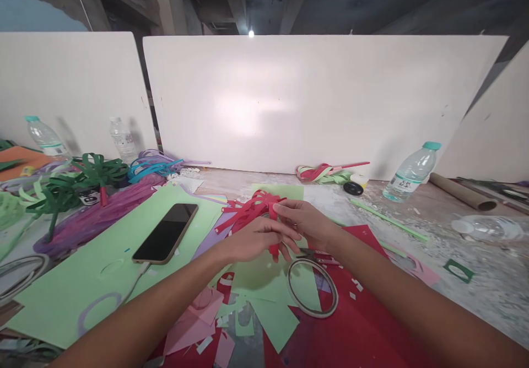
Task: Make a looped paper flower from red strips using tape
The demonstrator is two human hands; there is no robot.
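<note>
Both my hands meet over the middle of the table on a red paper flower (249, 209) made of looped strips. My left hand (256, 239) wraps around its red stem from the left. My right hand (303, 220) pinches the strips at the top of the stem with thumb and fingers. Under my hands lie light green paper pieces (264, 280), a roll of tape (313, 287) and scissors (318, 256), partly hidden by my right wrist, on a red sheet (355, 324).
A phone (166, 232) on a cable lies on a big light green sheet (95, 280) at left. Green, purple and blue paper flowers (99, 176) sit far left. Water bottles (410, 173) stand at the back, one (491, 227) lies at right. White boards (314, 101) wall the table.
</note>
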